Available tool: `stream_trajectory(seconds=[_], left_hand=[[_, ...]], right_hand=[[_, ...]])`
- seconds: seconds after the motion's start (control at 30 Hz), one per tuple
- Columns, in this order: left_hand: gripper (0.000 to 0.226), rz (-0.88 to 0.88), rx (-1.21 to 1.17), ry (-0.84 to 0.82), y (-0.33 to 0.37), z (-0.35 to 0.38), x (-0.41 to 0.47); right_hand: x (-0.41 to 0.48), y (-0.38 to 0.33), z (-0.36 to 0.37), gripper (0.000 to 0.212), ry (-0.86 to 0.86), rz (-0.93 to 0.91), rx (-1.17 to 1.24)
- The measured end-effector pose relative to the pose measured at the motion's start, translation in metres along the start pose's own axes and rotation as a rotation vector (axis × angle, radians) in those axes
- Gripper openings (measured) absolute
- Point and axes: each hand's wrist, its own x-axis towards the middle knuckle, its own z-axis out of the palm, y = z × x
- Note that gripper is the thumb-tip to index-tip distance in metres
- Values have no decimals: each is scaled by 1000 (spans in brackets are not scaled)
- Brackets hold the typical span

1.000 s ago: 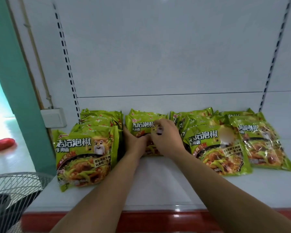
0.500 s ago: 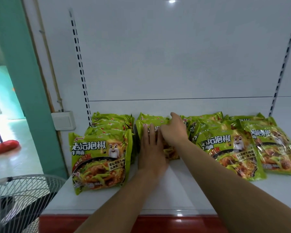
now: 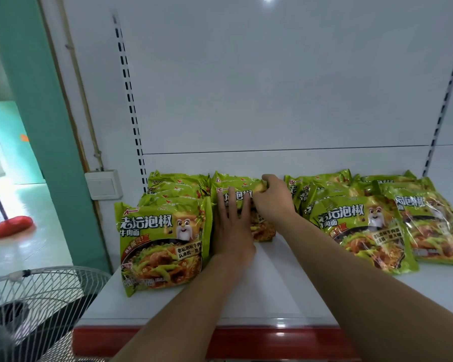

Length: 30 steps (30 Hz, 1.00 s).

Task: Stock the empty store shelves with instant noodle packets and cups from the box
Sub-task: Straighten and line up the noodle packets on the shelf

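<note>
Hands first, head view: your left hand (image 3: 232, 226) lies flat at the centre of the frame, fingers straight and slightly spread, pressing on the face of the middle packet (image 3: 239, 198). Your right hand (image 3: 272, 201), just to its right, curls its fingers over that packet's top edge and pinches it. The packet leans at the front of its row on the white shelf (image 3: 285, 283), between the left stack (image 3: 162, 241) and the right stacks (image 3: 361, 231) of green noodle packets. A second ago your left hand gripped the packet's left side. It has since flattened onto the front, while the right hand has stayed at the top edge. A wire fan (image 3: 37, 296) fills the lower left, and a red mop head (image 3: 9, 226) lies at the left edge.
</note>
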Motion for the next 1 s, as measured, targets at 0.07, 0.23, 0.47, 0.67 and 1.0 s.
stream_trajectory(seconds=[0.07, 0.23, 0.47, 0.67, 1.0], left_hand=[[92, 20, -28, 2, 2, -2, -2], [69, 145, -308, 162, 10, -6, -14], [37, -40, -939, -51, 45, -38, -43], [94, -244, -1208, -334, 76, -15, -50], [95, -288, -1279, -283, 126, 0, -31]], right_hand=[[-2, -3, -6, 62, 0, 1, -11], [-14, -17, -25, 51, 66, -42, -89], [-39, -29, -83, 37, 228, -39, -344], [-73, 13, -128, 40, 308, 88, -463], [-89, 81, -169, 67, 259, 153, -378]])
